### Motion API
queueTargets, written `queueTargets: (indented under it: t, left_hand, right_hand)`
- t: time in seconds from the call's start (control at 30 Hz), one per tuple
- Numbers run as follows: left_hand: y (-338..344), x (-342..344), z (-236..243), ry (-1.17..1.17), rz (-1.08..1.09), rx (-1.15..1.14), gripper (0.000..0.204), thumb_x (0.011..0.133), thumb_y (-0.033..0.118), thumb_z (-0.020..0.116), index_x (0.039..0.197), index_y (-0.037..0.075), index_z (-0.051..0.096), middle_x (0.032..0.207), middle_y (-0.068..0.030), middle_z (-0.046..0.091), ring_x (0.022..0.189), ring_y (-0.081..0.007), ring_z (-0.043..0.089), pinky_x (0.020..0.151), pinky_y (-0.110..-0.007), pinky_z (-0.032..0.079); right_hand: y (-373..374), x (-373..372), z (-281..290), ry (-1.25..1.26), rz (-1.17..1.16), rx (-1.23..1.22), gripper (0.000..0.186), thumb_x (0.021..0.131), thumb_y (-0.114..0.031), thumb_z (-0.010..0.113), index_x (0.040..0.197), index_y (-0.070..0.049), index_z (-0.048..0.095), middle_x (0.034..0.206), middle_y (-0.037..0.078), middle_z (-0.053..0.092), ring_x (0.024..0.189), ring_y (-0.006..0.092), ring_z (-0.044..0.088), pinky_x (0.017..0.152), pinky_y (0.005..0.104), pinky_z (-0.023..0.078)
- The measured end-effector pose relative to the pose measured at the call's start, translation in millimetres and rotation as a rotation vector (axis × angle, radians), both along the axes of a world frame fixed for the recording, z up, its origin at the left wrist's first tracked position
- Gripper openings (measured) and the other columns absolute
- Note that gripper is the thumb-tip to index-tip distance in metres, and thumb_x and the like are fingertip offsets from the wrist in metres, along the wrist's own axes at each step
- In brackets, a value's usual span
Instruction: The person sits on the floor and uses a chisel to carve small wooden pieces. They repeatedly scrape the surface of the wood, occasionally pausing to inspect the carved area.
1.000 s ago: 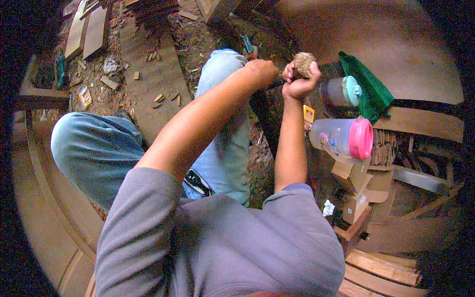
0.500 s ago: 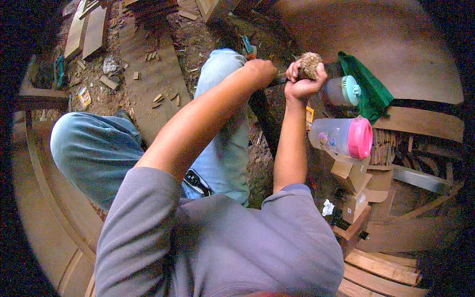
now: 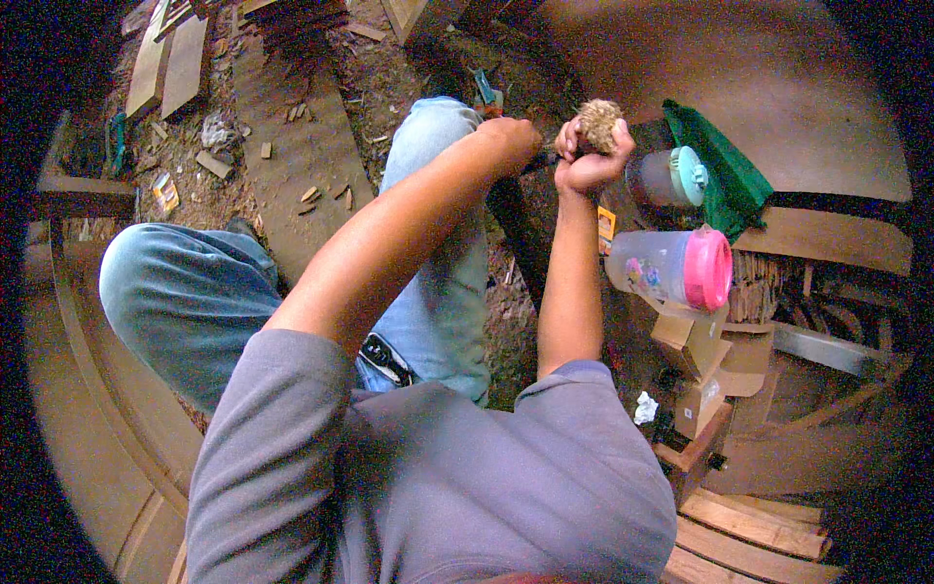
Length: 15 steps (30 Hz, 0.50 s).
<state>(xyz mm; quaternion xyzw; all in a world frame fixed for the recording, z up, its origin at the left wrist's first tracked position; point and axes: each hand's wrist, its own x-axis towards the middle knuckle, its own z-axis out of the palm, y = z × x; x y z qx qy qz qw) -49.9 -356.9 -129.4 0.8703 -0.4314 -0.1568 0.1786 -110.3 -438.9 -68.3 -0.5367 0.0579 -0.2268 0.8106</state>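
Note:
Above my right knee, both hands are close together. My right hand [image 3: 591, 163] is wrapped round a tool with a frayed, tan, fibrous butt end [image 3: 601, 127], which looks like the battered wooden handle of a chisel. A dark, narrow part [image 3: 545, 162] bridges the small gap between my hands. My left hand [image 3: 508, 146] is closed in a fist at the left end of that dark part. Its fingers face away, so what it grips is hidden. The tool's far end is hidden too.
Right of my hands lie a jug with a turquoise lid [image 3: 671, 177], a clear jug with a pink lid [image 3: 671, 268] and a green cloth [image 3: 720, 165]. Cardboard boxes [image 3: 693, 350] stand nearer. Wood chips [image 3: 309, 200] litter the board on the ground; planks [image 3: 185, 63] lie far left.
My right hand and the frayed tool end have shifted slightly left, nearer my left hand. My left hand has barely moved.

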Motion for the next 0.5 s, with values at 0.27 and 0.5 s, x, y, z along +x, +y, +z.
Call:
queueTargets:
  t: [0.27,0.5]
  left_hand:
    - [-2.7,1.7,-5.4,0.005,0.034,-0.009,0.022,0.081,0.017,0.055,0.096,0.006,0.068,0.103,-0.0141,0.066,0.093,-0.0303,0.065,0.079,-0.04,0.053]
    - [-2.1,2.4,-4.9,-0.02,-0.012,0.0,0.023,0.081,0.017,0.055,0.097,0.007,0.068,0.103,-0.0142,0.066,0.093,-0.0303,0.065,0.08,-0.04,0.052]
  right_hand:
    - [-0.1,-0.9,0.4,-0.036,-0.015,0.045,0.047,0.081,-0.05,0.039,0.065,-0.006,0.045,0.048,0.004,0.039,0.037,0.0141,0.032,0.037,0.0267,0.022]
    - [0.5,0.3,-1.4,-0.053,-0.015,0.015,0.046,0.082,-0.049,0.038,0.068,-0.006,0.047,0.051,0.005,0.04,0.038,0.0142,0.033,0.037,0.0269,0.023]
